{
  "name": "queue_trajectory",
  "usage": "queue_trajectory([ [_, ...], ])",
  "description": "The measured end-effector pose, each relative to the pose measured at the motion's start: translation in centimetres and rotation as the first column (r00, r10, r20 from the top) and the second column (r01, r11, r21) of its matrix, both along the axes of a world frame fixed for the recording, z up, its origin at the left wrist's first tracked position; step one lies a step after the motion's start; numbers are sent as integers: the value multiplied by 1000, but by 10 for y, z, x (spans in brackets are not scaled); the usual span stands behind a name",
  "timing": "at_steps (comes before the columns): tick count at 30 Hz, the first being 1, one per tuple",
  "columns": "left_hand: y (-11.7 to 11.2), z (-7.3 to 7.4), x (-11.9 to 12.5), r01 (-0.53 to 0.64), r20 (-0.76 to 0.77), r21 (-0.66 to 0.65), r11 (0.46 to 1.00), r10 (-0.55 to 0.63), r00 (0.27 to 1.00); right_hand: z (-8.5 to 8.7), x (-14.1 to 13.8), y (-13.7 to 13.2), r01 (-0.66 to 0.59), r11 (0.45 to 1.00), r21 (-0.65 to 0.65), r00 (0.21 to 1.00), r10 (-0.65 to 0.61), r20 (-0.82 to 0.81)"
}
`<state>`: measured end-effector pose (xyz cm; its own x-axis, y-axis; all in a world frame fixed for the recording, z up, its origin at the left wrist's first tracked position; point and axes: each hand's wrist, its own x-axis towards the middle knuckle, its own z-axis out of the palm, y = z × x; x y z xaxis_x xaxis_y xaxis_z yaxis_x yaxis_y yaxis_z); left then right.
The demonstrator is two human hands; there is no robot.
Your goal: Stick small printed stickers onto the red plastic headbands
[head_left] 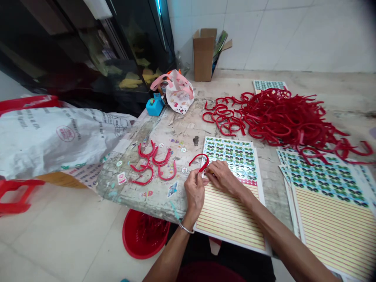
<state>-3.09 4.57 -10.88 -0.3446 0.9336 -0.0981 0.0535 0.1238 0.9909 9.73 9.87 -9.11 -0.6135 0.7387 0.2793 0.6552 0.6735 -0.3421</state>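
Note:
A thin red curved band point(203, 155) rises in a hook shape from my left hand point(195, 189), whose thumb and fingers are pinched on its lower end. Close against that end, my right hand point(222, 175) has its fingertips pressed together; whatever is between them is hidden. Both hands are over a sticker sheet point(232, 219), with blue-green oval prints at the top and yellow striped rows below. To the left, several red curved bands point(164, 172) lie spread on the worn table point(188, 129).
A large tangled pile of red bands point(282, 117) covers the back right. More sticker sheets point(331, 219) are stacked at right. A blue tape dispenser point(155, 105), a white-pink bag point(179, 94) and a cardboard box point(203, 56) stand behind. A red basin point(132, 239) sits below the table edge.

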Motion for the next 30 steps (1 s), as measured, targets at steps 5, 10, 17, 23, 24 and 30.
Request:
queue_trajectory([
  [5,-1,-1,0,8,-14,11,1000,-8,1000,-2,0,-1,34,999,-7,999,-34,-38],
  [10,-1,0,0,3,-24,16,1000,-2,1000,-3,4,-1,81,997,4,996,-81,-23],
  [17,-2,1,1,11,-37,24,1000,-10,999,-6,4,0,67,997,-26,996,-68,-48],
  [23,-2,1,2,12,-60,18,1000,-11,998,-7,3,2,62,997,-39,997,-64,-50],
  [24,-2,1,2,13,-71,15,1000,-12,997,-7,3,3,53,998,-47,997,-55,-55],
  [30,-1,0,3,23,-120,11,1000,-22,993,-9,3,6,31,997,-66,989,-40,-142],
])
